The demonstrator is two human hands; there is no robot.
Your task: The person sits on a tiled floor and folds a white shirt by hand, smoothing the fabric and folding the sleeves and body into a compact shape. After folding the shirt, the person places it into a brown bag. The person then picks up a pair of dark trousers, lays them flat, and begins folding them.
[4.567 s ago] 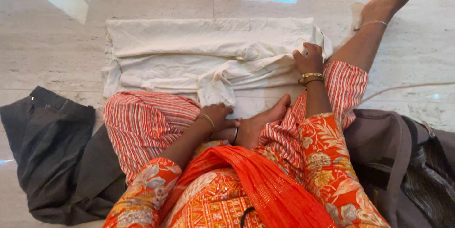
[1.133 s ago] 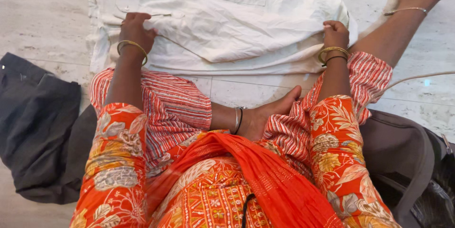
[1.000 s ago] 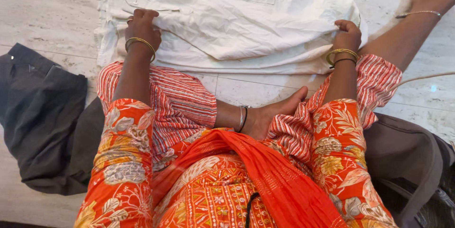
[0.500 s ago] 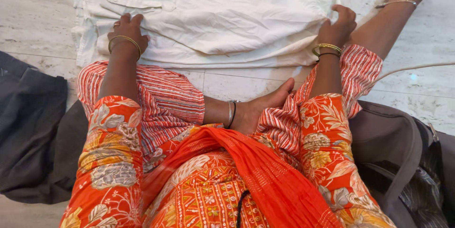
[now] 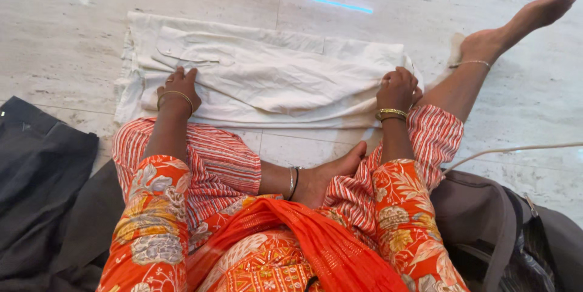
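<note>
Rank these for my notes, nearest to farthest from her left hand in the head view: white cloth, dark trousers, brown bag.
1. White cloth: under the left hand.
2. Dark trousers: on the floor at the left.
3. Brown bag: far right.

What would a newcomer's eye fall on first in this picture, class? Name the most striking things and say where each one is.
The eye goes first to the cream cloth, folded into a long band on the pale stone floor, with the left hand pressing near its left end and the right hand gripping its right end. Next come the bright orange patterned clothes filling the lower middle. A dark grey garment lies at the left and a brown bag at the lower right.
</note>
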